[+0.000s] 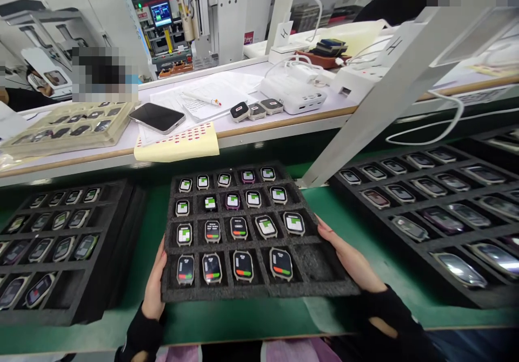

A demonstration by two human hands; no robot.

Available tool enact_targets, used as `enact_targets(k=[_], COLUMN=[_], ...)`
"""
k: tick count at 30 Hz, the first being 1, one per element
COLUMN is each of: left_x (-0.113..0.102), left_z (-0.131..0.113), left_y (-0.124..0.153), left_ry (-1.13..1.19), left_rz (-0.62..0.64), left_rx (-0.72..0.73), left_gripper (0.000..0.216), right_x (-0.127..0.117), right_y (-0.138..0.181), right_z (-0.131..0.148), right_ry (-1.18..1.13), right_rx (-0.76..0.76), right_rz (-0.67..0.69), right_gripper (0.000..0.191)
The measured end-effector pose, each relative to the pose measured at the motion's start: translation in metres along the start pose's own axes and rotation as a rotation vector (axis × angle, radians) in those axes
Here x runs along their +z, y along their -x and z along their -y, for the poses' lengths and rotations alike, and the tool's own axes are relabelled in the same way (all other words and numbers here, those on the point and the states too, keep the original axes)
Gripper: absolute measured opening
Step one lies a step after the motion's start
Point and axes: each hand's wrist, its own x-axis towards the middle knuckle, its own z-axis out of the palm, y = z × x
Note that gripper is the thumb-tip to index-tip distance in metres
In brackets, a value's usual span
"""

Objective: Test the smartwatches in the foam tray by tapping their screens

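I hold a black foam tray (320, 267) by its two sides above the green belt (243, 318). My left hand (154, 289) grips the tray's left edge near the front corner. My right hand (351, 259) clasps the right edge. The tray's pockets hold several smartwatch bodies (243, 265) with lit screens, green and white at the back, red and green bars in the front row. The front right pocket has no watch in it. Both wrists wear black cuffs.
Another black tray of watches (44, 243) lies on the belt at left, a third (430, 210) at right. Behind is a white bench with a phone (157, 117), three loose watches (256, 110), a white charger box (294, 96), papers and a yellow sheet (176, 143). A slanted white post (381, 97) crosses at right.
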Motion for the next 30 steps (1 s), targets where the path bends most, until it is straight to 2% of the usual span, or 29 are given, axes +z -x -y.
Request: enact_targets(k=[4,8,12,16,19,23,25,30], left_x=[-0.009,-0.005,0.005,0.005,0.0,-0.001,0.0,0.004], left_z=[-0.004,-0.013,-0.02,-0.018,-0.013,-0.011,-0.012,-0.015], left_y=[0.008,-0.011,-0.045,-0.067,-0.072,-0.071,-0.07,-0.065], left_ry=[0.05,0.073,0.007,-0.077,-0.097,-0.095,-0.094,-0.092], left_rz=[-0.032,0.01,0.045,0.066,0.06,0.071,0.07,0.044], left_rx=[-0.065,-0.096,-0.008,0.07,0.074,0.087,0.093,0.098], left_gripper=[0.049,0.053,0.055,0.057,0.057,0.056,0.056,0.054], right_x=[0.003,0.005,0.006,0.018,0.041,0.085,0.106,0.143], right_y=[0.025,0.031,0.02,0.012,0.017,0.03,0.035,0.041], right_z=[0.013,0.03,0.041,0.053,0.068,0.085,0.089,0.091], right_ry=[-0.015,0.007,0.183,0.444,0.623,0.755,0.785,0.822], right_rx=[0.071,0.086,-0.048,-0.273,-0.432,-0.61,-0.665,-0.727], right_rz=[-0.005,0.018,0.084,0.08,0.175,0.48,0.59,0.717], right_gripper=[0.051,0.054,0.059,0.057,0.05,0.044,0.044,0.044])
